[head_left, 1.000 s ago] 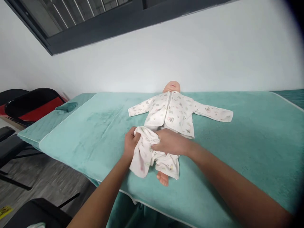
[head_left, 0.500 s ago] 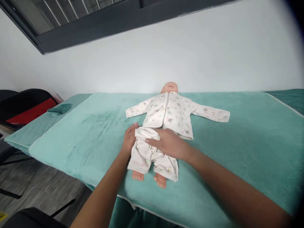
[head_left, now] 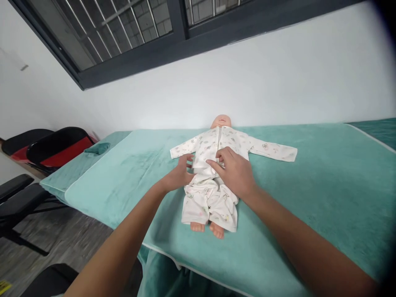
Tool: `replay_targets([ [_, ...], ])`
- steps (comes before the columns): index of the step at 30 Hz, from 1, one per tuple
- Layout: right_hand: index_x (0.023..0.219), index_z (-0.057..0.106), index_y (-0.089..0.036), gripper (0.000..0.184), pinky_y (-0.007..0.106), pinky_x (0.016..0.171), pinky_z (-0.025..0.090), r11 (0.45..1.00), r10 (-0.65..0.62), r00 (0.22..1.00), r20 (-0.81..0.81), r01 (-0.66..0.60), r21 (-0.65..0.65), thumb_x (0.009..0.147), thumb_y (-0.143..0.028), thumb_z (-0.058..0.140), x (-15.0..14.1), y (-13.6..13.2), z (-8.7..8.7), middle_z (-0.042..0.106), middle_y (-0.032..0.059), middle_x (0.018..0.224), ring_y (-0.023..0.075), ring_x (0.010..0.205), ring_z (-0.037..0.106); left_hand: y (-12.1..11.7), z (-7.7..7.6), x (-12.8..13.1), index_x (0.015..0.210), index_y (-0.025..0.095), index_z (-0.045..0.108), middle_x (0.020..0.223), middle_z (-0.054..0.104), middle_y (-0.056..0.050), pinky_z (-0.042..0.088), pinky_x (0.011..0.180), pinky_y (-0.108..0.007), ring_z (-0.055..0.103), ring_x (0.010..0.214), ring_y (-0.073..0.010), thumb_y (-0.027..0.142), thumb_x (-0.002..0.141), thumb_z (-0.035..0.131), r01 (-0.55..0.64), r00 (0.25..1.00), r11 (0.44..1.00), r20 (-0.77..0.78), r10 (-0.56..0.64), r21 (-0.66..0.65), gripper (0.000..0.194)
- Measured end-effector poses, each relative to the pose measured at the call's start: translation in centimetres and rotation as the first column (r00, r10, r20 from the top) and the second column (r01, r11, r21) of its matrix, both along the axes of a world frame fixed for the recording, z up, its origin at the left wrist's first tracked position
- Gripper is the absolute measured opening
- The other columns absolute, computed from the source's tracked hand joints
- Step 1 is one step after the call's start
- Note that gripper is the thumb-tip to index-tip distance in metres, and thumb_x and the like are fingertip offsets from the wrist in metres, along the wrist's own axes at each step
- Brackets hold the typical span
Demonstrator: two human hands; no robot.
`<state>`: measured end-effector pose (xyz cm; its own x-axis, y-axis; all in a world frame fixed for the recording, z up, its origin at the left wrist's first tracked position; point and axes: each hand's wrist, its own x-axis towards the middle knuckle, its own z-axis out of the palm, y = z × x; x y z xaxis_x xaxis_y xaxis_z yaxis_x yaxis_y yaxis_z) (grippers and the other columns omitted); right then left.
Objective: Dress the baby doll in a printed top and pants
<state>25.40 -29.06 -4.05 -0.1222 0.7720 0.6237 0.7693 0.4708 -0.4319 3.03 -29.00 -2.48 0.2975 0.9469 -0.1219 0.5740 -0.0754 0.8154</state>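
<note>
A bed (head_left: 130, 169) with a plush teal cover spreads beneath and to both sides of the two grips. Beyond them rises a plain white wall (head_left: 278, 82), with a dark-framed, barred window (head_left: 130, 29) higher up. Far to the left of the left grip stand black and red chairs (head_left: 62, 146) above a grey floor (head_left: 77, 231).

The doll (head_left: 205, 175) lies face up between and under the grips, its head (head_left: 222, 121) beyond them near the wall. The left grip (head_left: 177, 175) is beside the hem of the printed shirt (head_left: 206, 148), thumb and fingers apart; the right grip (head_left: 237, 171) is over the shirt front, thumb clear of the curled fingers. The rumpled trousers (head_left: 199, 202) and bare feet (head_left: 197, 227) lie nearer the wearer than either grip.
</note>
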Motion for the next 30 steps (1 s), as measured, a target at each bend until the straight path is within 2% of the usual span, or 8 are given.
replay_targets([
  [5, 0.090, 0.054, -0.020, 0.030, 0.029, 0.056, 0.030, 0.987, -0.036, 0.957, 0.287, 0.079, -0.140, 0.088, -0.048, 0.065, 0.8, 0.2, 0.5, 0.064, 0.0038, 0.093, 0.0195, 0.079, 0.061, 0.1, 0.4, 2.6, 0.135, 0.023, 0.037, 0.138, 0.036, -0.015, 0.052, 0.088, -0.037, 0.052, 0.119, -0.0260, 0.009, 0.075, 0.058, 0.074, 0.955, 0.970, -0.298, -0.002, 0.230, 0.065],
  [10, 0.103, 0.055, -0.017, 0.027, 0.030, 0.053, 0.032, 0.952, -0.115, 0.887, 0.447, 0.228, -0.207, 0.089, -0.039, 0.064, -0.1, -0.8, 0.9, 0.062, 0.0101, 0.101, 0.0256, 0.090, 0.064, -0.4, 0.5, 5.1, 0.137, 0.020, 0.037, 0.131, 0.042, -0.017, 0.051, 0.070, -0.035, 0.064, 0.093, -0.0268, 0.023, 0.089, 0.052, 0.119, 0.746, 0.927, -0.648, 0.154, 0.357, 0.050],
  [16, 0.102, 0.056, -0.015, 0.019, 0.030, 0.054, 0.033, 0.940, -0.104, 0.888, 0.447, 0.235, -0.248, 0.098, -0.028, 0.044, -0.2, -0.7, 0.8, 0.064, 0.0147, 0.094, 0.0248, 0.076, 0.066, -0.2, 0.7, 6.4, 0.121, 0.018, 0.048, 0.112, 0.055, -0.017, 0.047, 0.069, -0.035, 0.066, 0.082, -0.0279, 0.029, 0.094, 0.046, 0.154, 0.632, 0.913, -0.748, 0.202, 0.377, 0.029],
  [19, 0.096, 0.057, -0.016, 0.019, 0.030, 0.056, 0.032, 0.956, -0.040, 0.933, 0.356, 0.140, -0.258, 0.098, -0.026, 0.040, 0.7, -0.1, 1.0, 0.066, 0.0131, 0.090, 0.0226, 0.074, 0.064, 0.5, 0.3, 5.8, 0.110, 0.018, 0.054, 0.103, 0.061, -0.015, 0.047, 0.073, -0.037, 0.065, 0.086, -0.0290, 0.021, 0.093, 0.042, 0.076, 0.727, 0.879, -0.629, 0.274, 0.471, 0.022],
  [23, 0.084, 0.054, -0.021, 0.023, 0.028, 0.058, 0.036, 0.902, 0.074, 0.997, 0.012, -0.062, -0.427, 0.097, -0.035, 0.042, 4.4, 1.4, 2.5, 0.066, 0.0031, 0.071, 0.0177, 0.066, 0.061, 1.9, -1.3, 3.2, 0.097, 0.020, 0.058, 0.079, 0.063, -0.006, 0.050, 0.068, -0.033, 0.064, 0.072, -0.0224, 0.027, 0.092, 0.043, -0.349, 0.906, 0.840, -0.077, 0.415, 0.415, 0.018],
  [26, 0.078, 0.057, -0.022, 0.025, 0.031, 0.062, 0.039, 0.886, -0.113, 0.993, -0.042, 0.082, -0.456, 0.092, -0.039, 0.045, 9.6, 2.8, 3.2, 0.068, 0.0047, 0.071, 0.0184, 0.067, 0.061, 2.8, -2.9, 0.3, 0.096, 0.017, 0.057, 0.073, 0.063, -0.003, 0.054, 0.061, -0.033, 0.063, 0.060, -0.0183, 0.038, 0.090, 0.048, -0.575, 0.758, 0.818, 0.384, 0.527, 0.012, 0.024],
  [28, 0.062, 0.056, -0.022, 0.029, 0.037, 0.062, 0.037, 0.838, -0.212, 0.969, 0.130, 0.249, -0.485, 0.086, -0.036, 0.050, 13.3, 3.3, 2.8, 0.068, 0.0102, 0.069, 0.0222, 0.071, 0.063, 3.1, -3.8, -1.6, 0.093, 0.015, 0.055, 0.073, 0.064, -0.006, 0.056, 0.063, -0.035, 0.066, 0.061, -0.0191, 0.040, 0.088, 0.050, -0.589, 0.667, 0.788, 0.444, 0.599, -0.178, 0.026],
  [30, 0.047, 0.053, -0.022, 0.044, 0.041, 0.063, 0.037, 0.836, -0.152, 0.982, 0.109, 0.187, -0.517, 0.087, -0.040, 0.048, 16.1, 3.2, 1.9, 0.068, 0.0153, 0.067, 0.0251, 0.079, 0.067, 3.3, -4.6, -2.8, 0.089, 0.015, 0.053, 0.072, 0.065, -0.009, 0.057, 0.063, -0.036, 0.068, 0.063, -0.0209, 0.039, 0.087, 0.051, -0.574, 0.678, 0.782, 0.393, 0.621, -0.243, 0.024],
])
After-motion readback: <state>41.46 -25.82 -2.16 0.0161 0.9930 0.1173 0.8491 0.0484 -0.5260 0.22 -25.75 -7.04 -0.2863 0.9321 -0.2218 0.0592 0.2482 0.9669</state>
